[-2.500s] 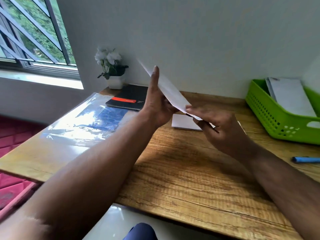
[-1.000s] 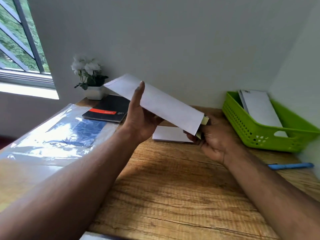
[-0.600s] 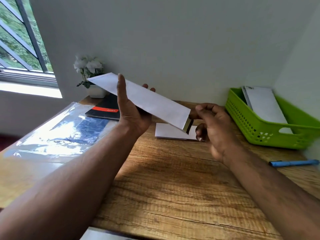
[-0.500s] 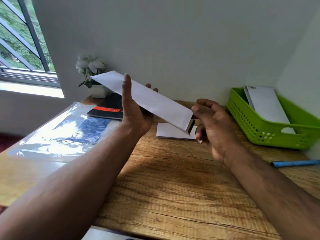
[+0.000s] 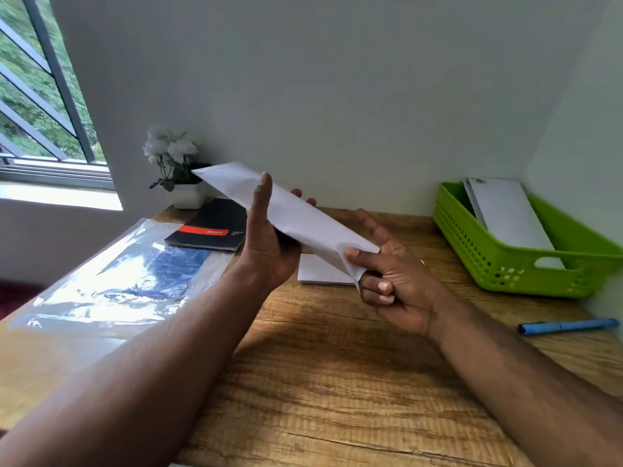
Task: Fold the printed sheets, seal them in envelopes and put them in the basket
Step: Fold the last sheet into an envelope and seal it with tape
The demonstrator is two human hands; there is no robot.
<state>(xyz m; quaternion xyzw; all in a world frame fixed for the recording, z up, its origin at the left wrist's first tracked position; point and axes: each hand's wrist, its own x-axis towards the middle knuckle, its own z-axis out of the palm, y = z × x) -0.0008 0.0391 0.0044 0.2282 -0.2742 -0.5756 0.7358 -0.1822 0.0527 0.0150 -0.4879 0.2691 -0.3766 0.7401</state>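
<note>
I hold a long white envelope (image 5: 296,215) tilted in the air above the wooden desk (image 5: 337,382). My left hand (image 5: 269,244) grips its middle, thumb on the near face and fingertips showing past the far edge. My right hand (image 5: 391,271) pinches the envelope's lower right end between thumb and fingers, with the flap folded over there. A small stack of folded white sheets (image 5: 320,273) lies on the desk under the envelope. At the right stands a green basket (image 5: 499,261) with white envelopes (image 5: 505,214) leaning inside it.
A clear plastic sleeve (image 5: 118,284) lies on the desk's left part. Behind it are a black notebook (image 5: 209,230) and a small potted white flower (image 5: 175,166) by the wall. A blue pen (image 5: 569,326) lies near the right edge. A window is at the far left.
My right hand has moved onto the envelope's open end, and the flap with its yellowish strip no longer shows. The left hand kept its hold throughout.
</note>
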